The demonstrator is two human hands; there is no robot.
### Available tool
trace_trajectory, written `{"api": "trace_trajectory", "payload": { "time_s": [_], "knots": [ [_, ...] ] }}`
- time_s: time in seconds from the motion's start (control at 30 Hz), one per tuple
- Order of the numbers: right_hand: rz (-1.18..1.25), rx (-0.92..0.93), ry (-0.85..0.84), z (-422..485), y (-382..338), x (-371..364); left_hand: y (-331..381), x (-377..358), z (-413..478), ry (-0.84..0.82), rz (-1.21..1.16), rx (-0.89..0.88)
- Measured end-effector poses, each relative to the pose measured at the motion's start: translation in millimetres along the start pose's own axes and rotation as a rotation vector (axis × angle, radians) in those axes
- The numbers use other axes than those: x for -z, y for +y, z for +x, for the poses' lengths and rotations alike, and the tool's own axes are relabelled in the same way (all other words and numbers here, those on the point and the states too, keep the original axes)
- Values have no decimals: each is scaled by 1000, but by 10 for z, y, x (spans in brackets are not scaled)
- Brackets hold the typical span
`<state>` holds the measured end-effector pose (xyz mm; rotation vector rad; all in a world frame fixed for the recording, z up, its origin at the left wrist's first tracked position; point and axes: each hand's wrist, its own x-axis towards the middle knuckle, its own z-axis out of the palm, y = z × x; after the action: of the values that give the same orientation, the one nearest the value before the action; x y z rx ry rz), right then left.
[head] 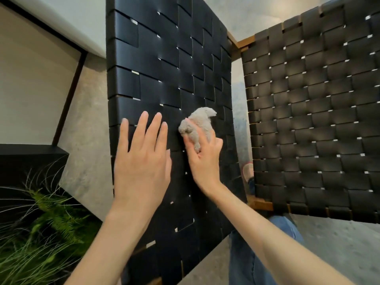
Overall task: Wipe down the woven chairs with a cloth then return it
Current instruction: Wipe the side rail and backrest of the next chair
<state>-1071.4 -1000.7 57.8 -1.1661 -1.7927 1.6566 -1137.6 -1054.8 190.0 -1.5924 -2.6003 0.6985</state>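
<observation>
Both your hands are on the same chair. Your right hand point(203, 159) has its fingers curled round a small grey cloth point(197, 124), which is bunched into a lump. It holds this lump against the black woven panel point(164, 58) of the near chair, a little right of the panel's middle. One loose corner of the cloth sticks out on the far side of your fingers. Your left hand point(141, 163), just beside it on the left, lies flat on the weave with the fingers straight and a little spread. It holds nothing and seems to steady the panel.

The cloth looks soft, fluffy and very light, so I think it will fold and shift inside the grip. It is better to take it under the whole palm as a flatter pad, not by the corner. The straps look smooth and somewhat flexible, with small gaps at the crossings where the cloth could catch.

To the right stands a second woven chair point(308, 120) with a wooden frame point(240, 43). A green fern point(51, 223) is at the near left. Your jeans leg point(257, 254) shows near, below the chairs, and your shoe point(247, 171) shows in the gap between them.
</observation>
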Motion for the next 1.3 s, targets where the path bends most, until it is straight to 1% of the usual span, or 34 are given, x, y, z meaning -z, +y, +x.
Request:
{"api": "trace_trajectory", "payload": {
  "time_s": [0.07,0.17,0.23,0.3,0.37,0.43,0.53,0.6,0.67,0.77,0.87,0.97,1.07,1.2,1.27,1.3],
  "knots": [
    [19,126,-12,83,-329,-121,-165,75,-49,49,-4,44],
    [1,242,-11,253,-772,-284,-375,165,-81,112,-59,133],
    [-25,297,2,365,-1033,-376,-463,188,-69,112,-110,185],
    [-59,312,25,471,-1176,-436,-504,189,-39,93,-180,232],
    [-99,336,59,548,-1156,-462,-498,178,-3,85,-234,239],
    [-101,343,96,588,-1024,-457,-482,154,27,88,-240,217],
    [-74,280,155,626,-772,-422,-471,130,108,86,-255,193],
    [-108,251,172,658,-582,-391,-445,127,210,77,-232,161],
    [-118,196,179,712,-359,-341,-409,118,327,64,-174,116],
    [-104,42,178,809,9,-246,-323,88,490,4,-49,35],
    [-147,-95,169,923,365,-149,-223,60,605,-46,35,-24],
    [-176,-305,161,1067,651,-50,-146,31,699,-47,38,-53],
    [-111,-513,145,1208,882,57,-101,-30,764,-69,51,-76],
    [-215,-661,47,1280,1233,178,-87,-97,778,-76,87,-119],
    [-171,-761,44,1261,1339,209,-91,-98,765,-70,79,-119],
    [-153,-781,60,1244,1359,218,-93,-97,764,-67,74,-121]
  ]
}}
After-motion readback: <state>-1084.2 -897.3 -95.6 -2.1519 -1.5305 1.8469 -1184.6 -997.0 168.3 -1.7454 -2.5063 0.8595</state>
